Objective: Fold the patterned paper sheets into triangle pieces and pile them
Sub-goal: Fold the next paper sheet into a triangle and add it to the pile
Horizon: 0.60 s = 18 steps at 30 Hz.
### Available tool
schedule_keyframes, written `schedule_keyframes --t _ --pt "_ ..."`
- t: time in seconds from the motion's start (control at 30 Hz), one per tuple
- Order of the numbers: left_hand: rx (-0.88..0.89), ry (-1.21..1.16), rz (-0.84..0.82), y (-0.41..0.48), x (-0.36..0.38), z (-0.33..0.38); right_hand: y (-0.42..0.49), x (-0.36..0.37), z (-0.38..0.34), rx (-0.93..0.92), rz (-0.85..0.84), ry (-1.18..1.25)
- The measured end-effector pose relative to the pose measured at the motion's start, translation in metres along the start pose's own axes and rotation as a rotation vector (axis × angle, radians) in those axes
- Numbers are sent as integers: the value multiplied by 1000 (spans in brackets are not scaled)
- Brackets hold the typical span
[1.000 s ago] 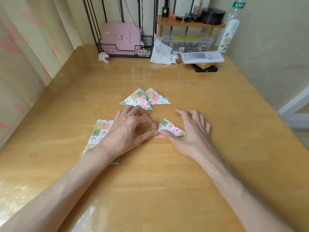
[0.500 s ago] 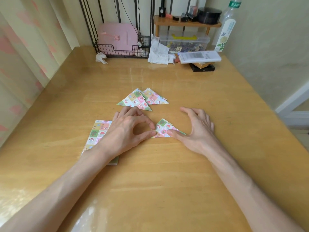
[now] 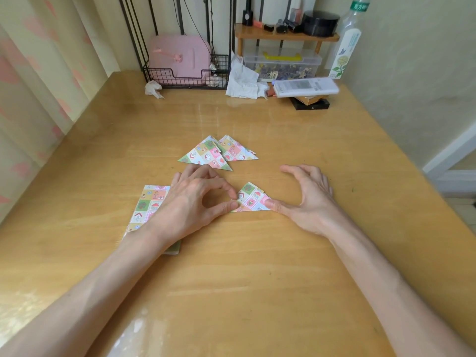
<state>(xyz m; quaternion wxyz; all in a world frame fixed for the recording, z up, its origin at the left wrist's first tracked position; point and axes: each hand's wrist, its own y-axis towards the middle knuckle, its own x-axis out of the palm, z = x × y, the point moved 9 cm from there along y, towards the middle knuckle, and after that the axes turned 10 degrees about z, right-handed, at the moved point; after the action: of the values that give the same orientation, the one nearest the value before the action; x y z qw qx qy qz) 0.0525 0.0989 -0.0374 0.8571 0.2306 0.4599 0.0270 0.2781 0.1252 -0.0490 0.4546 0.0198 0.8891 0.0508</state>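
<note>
A patterned paper folded into a small triangle (image 3: 251, 199) lies flat on the wooden table (image 3: 257, 266). My left hand (image 3: 192, 204) pinches its left corner between thumb and index fingertip. My right hand (image 3: 306, 199) presses its thumb on the triangle's lower right corner, with its other fingers arched above the table and off the paper. Two finished triangle pieces (image 3: 219, 153) overlap just beyond my left hand. A stack of unfolded patterned sheets (image 3: 148, 204) lies under my left wrist, partly hidden.
At the back stand a black wire basket (image 3: 185, 76) with a pink case, crumpled tissues (image 3: 242, 81), a clear plastic box (image 3: 283, 64) under a small wooden shelf, a white remote (image 3: 305, 87) and a bottle (image 3: 346, 39). A curtain hangs left, a wall stands right.
My right thumb slid rightward along the triangle's lower edge and my right fingers lifted off the paper, uncovering more of it. My left hand stayed put.
</note>
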Motion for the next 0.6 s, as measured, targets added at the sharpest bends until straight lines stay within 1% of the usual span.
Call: schedule_keyframes --t 0.17,0.3,0.47,0.53,0.6 --pt "-12 0 -8 0 0 0 -1 -1 -2 -27 -13 -20" --pt "-12 -6 -7 0 -1 1 2 -4 1 4 -43 30" --pt "-5 -23 -1 -1 -2 3 -3 -2 -6 -72 -36 -36" --pt "9 -22 7 -1 -2 5 -3 0 -8 -103 -67 -37" --pt "17 -20 10 -2 -2 7 -4 3 -11 -172 -104 -50"
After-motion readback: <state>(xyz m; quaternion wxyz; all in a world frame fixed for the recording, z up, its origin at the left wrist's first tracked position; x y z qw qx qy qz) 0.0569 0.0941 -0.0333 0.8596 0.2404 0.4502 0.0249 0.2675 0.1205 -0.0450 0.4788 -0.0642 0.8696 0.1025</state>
